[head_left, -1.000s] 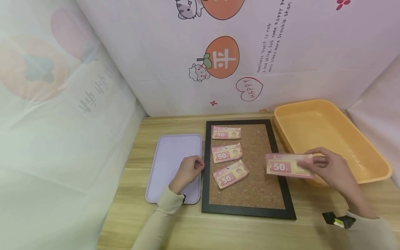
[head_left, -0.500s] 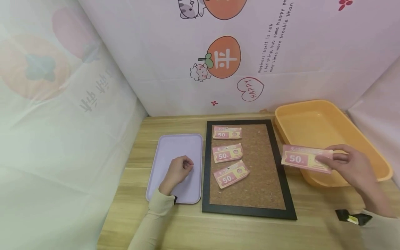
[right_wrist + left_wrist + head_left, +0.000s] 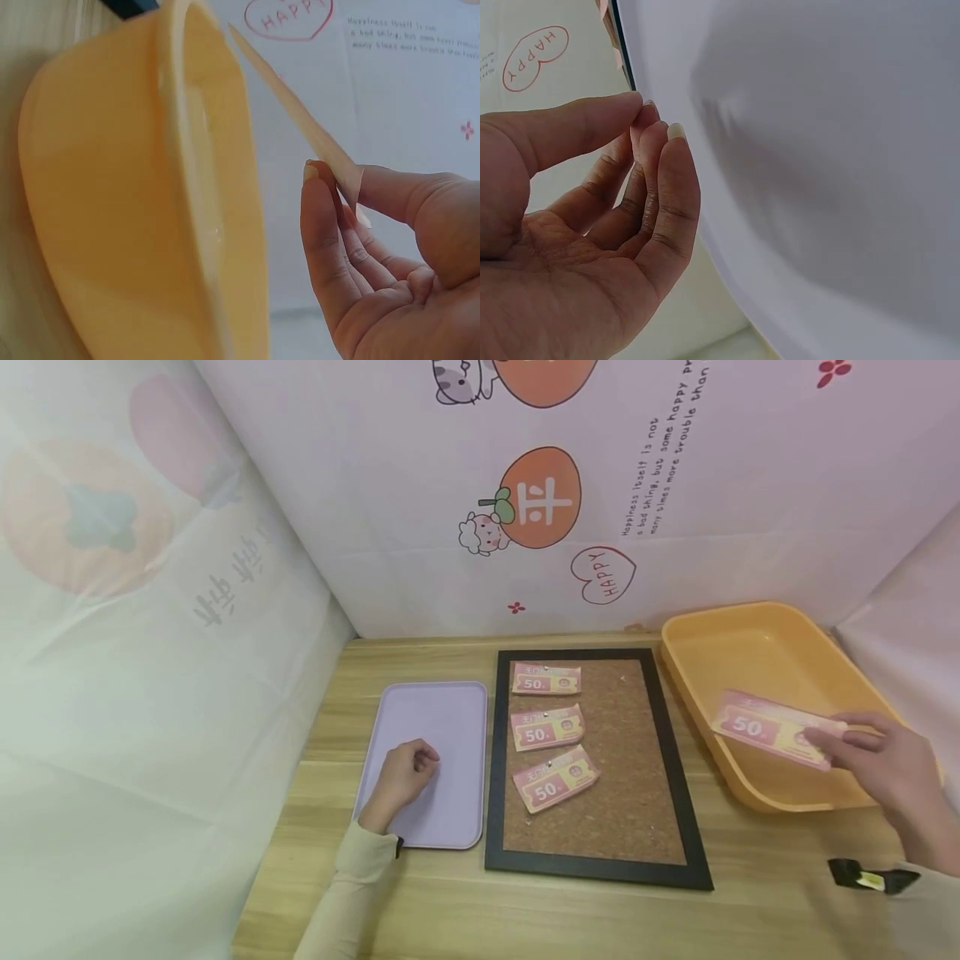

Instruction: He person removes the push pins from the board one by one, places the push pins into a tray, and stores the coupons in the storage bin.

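My right hand [image 3: 896, 768] pinches a pink and yellow "50" coupon [image 3: 776, 727] between thumb and fingers, above the yellow bin [image 3: 750, 647]. The right wrist view shows this coupon [image 3: 307, 124] nearly edge-on, tilted near the bin's rim. Over the lilac tray [image 3: 442, 710], my left hand [image 3: 405, 777] has its fingers curled, thumb tip against the index finger. Whether something tiny sits between those fingertips I cannot tell. Three similar coupons, top [image 3: 546, 680], middle [image 3: 547, 728] and bottom [image 3: 557, 779], hang pinned along the left side of the cork board [image 3: 592, 835].
The black-framed board lies between tray and bin on the wooden table [image 3: 555, 918]. Small clear pins stand in the cork, one pin [image 3: 622, 678] at its upper right. A white printed cloth [image 3: 420, 568] encloses the back and sides.
My right hand has carried the coupon rightward from the board's right edge to over the bin. My left hand has drawn left from the board's frame to over the tray.
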Demonstrator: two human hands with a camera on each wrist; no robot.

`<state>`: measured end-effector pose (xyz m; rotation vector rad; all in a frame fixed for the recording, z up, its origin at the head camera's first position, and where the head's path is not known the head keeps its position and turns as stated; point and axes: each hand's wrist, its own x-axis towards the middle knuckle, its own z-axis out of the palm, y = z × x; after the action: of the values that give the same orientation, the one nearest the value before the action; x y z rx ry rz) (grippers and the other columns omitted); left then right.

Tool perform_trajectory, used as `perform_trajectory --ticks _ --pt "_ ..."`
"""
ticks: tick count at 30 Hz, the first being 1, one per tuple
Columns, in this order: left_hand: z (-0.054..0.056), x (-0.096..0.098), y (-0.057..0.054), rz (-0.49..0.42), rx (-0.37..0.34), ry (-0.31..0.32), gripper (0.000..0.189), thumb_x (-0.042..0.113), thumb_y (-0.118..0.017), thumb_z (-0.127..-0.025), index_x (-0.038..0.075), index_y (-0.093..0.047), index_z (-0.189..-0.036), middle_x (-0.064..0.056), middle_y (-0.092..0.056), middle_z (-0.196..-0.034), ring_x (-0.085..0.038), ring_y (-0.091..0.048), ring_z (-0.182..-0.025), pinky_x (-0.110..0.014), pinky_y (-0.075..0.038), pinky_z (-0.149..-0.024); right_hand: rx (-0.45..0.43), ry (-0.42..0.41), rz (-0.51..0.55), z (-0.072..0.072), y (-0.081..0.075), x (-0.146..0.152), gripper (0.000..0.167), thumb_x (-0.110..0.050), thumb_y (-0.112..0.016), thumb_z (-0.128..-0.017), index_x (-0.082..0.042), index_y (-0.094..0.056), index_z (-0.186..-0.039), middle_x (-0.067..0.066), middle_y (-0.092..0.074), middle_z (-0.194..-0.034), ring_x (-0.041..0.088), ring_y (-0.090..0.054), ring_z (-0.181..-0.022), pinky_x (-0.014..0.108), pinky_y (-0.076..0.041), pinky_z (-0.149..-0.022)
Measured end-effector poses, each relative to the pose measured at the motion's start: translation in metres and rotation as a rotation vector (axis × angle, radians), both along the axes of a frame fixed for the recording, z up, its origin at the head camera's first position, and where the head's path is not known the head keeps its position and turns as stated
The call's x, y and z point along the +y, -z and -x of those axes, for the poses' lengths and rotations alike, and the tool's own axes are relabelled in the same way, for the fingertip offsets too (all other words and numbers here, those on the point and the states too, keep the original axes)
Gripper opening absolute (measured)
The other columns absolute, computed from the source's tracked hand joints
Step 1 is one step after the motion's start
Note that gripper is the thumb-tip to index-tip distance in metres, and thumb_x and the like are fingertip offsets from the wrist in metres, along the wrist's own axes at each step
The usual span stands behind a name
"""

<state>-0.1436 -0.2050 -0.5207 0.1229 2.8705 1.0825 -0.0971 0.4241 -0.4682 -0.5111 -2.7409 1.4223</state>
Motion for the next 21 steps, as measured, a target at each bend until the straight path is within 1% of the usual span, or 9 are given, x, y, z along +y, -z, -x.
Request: perform_trajectory --ticks 4,5,7,13,14,16,18,20,21 --pt "-0.002 -0.008 0.004 0.016 -0.005 0.001 0.005 -0.002 -0.072 -0.088 0.002 -0.072 -0.091 -0.010 -0.073 -0.085 -0.016 -0.064 -0.077 -0.030 -0.055 -0.073 -0.028 0.027 0.050 -0.001 0.005 0.009 0.028 -0.040 -0.075 -0.096 -0.047 -0.051 -0.107 -0.028 -0.070 -0.070 -0.002 -0.066 -0.064 0.011 -0.042 -0.057" --pt "-0.002 -0.010 0.005 0.019 -0.007 0.000 0.005 -0.003 -0.071 -0.088 0.002 -0.072 -0.091 -0.010 -0.073 -0.085 -0.016 -0.064 -0.077 -0.030 -0.055 -0.074 -0.044 0.028 0.038 -0.001 0.006 0.011 0.028 -0.042 -0.074 -0.096 -0.048 -0.049 -0.108 -0.029 -0.070 -0.071 -0.002 -0.067 -0.065 0.015 -0.046 -0.064" --pt "-0.003 -0.013 0.006 0.025 -0.012 -0.008 0.006 -0.004 -0.071 -0.087 0.002 -0.072 -0.090 -0.010 -0.072 -0.085 -0.016 -0.064 -0.077 -0.029 -0.054 -0.074 -0.059 0.019 0.023 0.000 0.009 0.014 0.029 -0.045 -0.073 -0.096 -0.047 -0.047 -0.108 -0.032 -0.068 -0.072 0.000 -0.069 -0.066 0.015 -0.048 -0.064" --pt "-0.005 -0.020 0.006 0.027 -0.031 -0.027 0.006 -0.004 -0.071 -0.088 0.001 -0.072 -0.090 -0.010 -0.071 -0.084 -0.015 -0.062 -0.076 -0.028 -0.053 -0.072 -0.086 -0.005 -0.043 0.003 0.018 0.023 0.030 -0.049 -0.073 -0.095 -0.045 -0.046 -0.107 -0.046 -0.048 -0.076 0.003 -0.072 -0.063 0.015 -0.050 -0.053" --pt "-0.005 -0.021 0.006 0.029 -0.032 -0.028 0.005 -0.004 -0.072 -0.088 0.001 -0.072 -0.091 -0.010 -0.071 -0.084 -0.015 -0.062 -0.076 -0.028 -0.052 -0.072 -0.089 -0.003 -0.054 0.003 0.020 0.023 0.030 -0.050 -0.073 -0.095 -0.044 -0.047 -0.108 -0.047 -0.047 -0.076 0.002 -0.071 -0.062 0.022 -0.056 -0.061" --pt "-0.005 -0.022 0.007 0.036 -0.026 -0.027 0.006 -0.004 -0.072 -0.088 0.001 -0.071 -0.091 -0.010 -0.071 -0.083 -0.015 -0.061 -0.076 -0.027 -0.052 -0.071 -0.089 -0.017 -0.082 0.005 0.021 0.025 0.037 -0.049 -0.071 -0.096 -0.025 -0.057 -0.121 -0.041 -0.055 -0.073 0.000 -0.068 -0.060 0.040 -0.060 -0.093" --pt "-0.005 -0.023 0.007 0.041 -0.021 -0.030 0.006 -0.004 -0.072 -0.088 0.001 -0.071 -0.090 -0.009 -0.071 -0.083 -0.015 -0.062 -0.075 -0.027 -0.052 -0.071 -0.080 -0.043 -0.146 0.006 0.021 0.025 0.059 -0.047 -0.070 -0.098 -0.001 -0.055 -0.132 -0.022 -0.068 -0.068 -0.003 -0.064 -0.056 0.063 -0.043 -0.110" --pt "-0.005 -0.024 0.007 0.036 -0.015 -0.034 0.007 -0.005 -0.072 -0.087 0.001 -0.071 -0.090 -0.010 -0.071 -0.083 -0.015 -0.062 -0.075 -0.027 -0.052 -0.071 -0.089 -0.073 -0.189 0.009 0.022 0.024 0.076 -0.046 -0.069 -0.099 0.013 -0.045 -0.141 -0.004 -0.075 -0.071 -0.004 -0.063 -0.055 0.062 -0.042 -0.110" --pt "-0.005 -0.025 0.008 0.034 -0.014 -0.034 0.007 -0.005 -0.072 -0.087 0.001 -0.071 -0.089 -0.010 -0.071 -0.082 -0.015 -0.062 -0.075 -0.027 -0.052 -0.071 -0.094 -0.090 -0.209 0.010 0.022 0.024 0.082 -0.045 -0.069 -0.099 0.018 -0.040 -0.143 0.003 -0.077 -0.073 -0.004 -0.062 -0.055 0.049 -0.049 -0.106"
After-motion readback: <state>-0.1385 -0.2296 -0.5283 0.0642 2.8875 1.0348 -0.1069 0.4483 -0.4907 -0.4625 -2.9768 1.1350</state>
